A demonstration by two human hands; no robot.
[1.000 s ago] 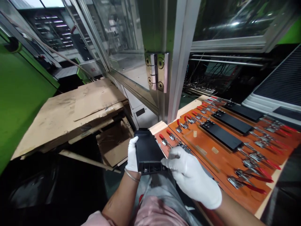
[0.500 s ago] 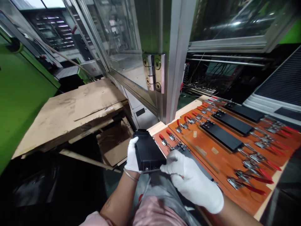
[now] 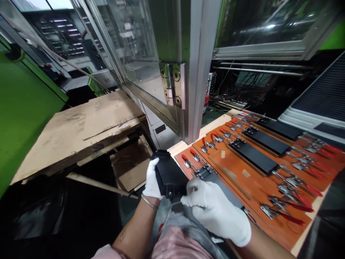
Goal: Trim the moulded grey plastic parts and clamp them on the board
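Observation:
A black plastic housing (image 3: 172,176) is gripped along its left side by my white-gloved left hand (image 3: 153,181), thumb on top. Its near end, with small ribs and a recess, faces me. My gloved right hand (image 3: 212,205) is closed in a pinch by the near right corner of the housing. A thin sliver seems to stick out from those fingertips, too small to name. To the right lies an orange fixture board (image 3: 258,187) with red-handled toggle clamps (image 3: 285,203). A grey plate (image 3: 223,189) on it is partly behind my right hand.
Several black panels (image 3: 253,154) sit clamped on the board. A metal door frame with a hinge (image 3: 174,86) stands straight ahead. Cardboard (image 3: 88,118) covers a stack at left, with an open carton (image 3: 132,165) below. A green machine panel (image 3: 24,108) borders the left.
My right hand has shifted slightly left and down along the near end of the housing. The housing has turned a little in my left hand, which stays closed around it.

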